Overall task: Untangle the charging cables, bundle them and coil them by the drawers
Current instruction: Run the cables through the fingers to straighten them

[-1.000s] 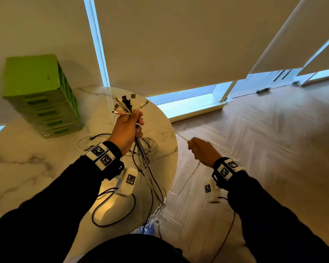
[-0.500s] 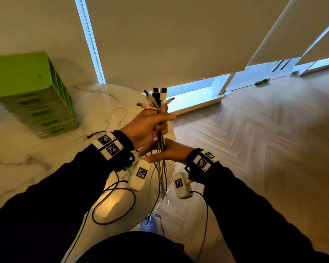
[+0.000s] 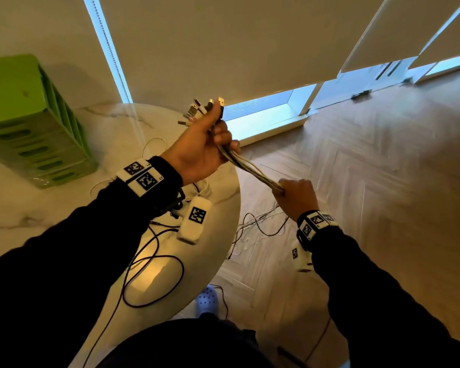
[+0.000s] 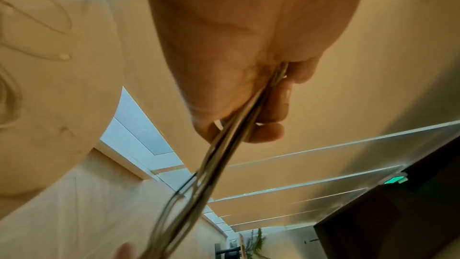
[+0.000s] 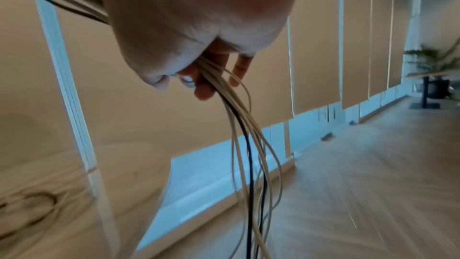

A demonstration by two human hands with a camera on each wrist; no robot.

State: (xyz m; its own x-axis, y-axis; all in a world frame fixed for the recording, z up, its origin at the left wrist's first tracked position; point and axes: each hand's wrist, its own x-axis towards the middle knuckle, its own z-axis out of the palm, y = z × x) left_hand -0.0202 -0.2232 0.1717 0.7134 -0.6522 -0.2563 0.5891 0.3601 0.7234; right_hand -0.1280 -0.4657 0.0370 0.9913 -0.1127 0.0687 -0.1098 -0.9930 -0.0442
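My left hand [image 3: 210, 144] grips a bundle of charging cables [image 3: 252, 168] just below their plugs [image 3: 197, 111], which fan out above the fist over the table's far edge. The bundle runs taut down to my right hand [image 3: 294, 196], which is closed round it off the table's right side. Below that fist the white and black cables [image 5: 246, 145] hang loose and trail onto the floor [image 3: 260, 224]. In the left wrist view the cables [image 4: 239, 125] pass between palm and curled fingers [image 4: 267, 132]. The green drawers [image 3: 29, 123] stand at the table's back left.
The round marble table [image 3: 51, 208] carries a black cable loop [image 3: 154, 280] near its front edge and a thin white cable [image 3: 154, 144] behind my left wrist. A light shoe [image 3: 207, 301] stands on the wooden floor [image 3: 383, 181]. Roller blinds hang beyond the table.
My right hand has slid down the bundle, away from my left hand and out to the right, pulling the cables straight. My left hand has tilted, with the plugs now leaning left.
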